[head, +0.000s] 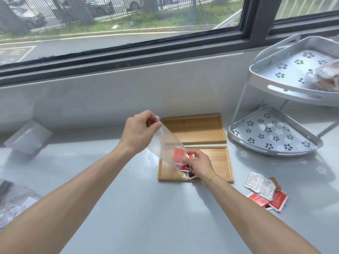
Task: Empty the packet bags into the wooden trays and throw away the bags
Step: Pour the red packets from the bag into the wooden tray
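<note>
Surface: pale grey countertop (146,208), glossy, sunlit.
Wall: low grey ledge (110,92) under the window.
Window: wide pane (119,19) in a dark frame (256,24); road, grass, railing and parked cars outside.
Furniture: silver two-tier corner rack (271,132), right.

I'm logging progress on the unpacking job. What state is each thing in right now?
clear bag: tipped mouth-down over the near tray, one red packet inside
near tray: holds a few red packets
far tray: empty
left hand: pinching the bag's top
right hand: at the bag's mouth, gripping packets
loose packets: lying on the counter
</note>
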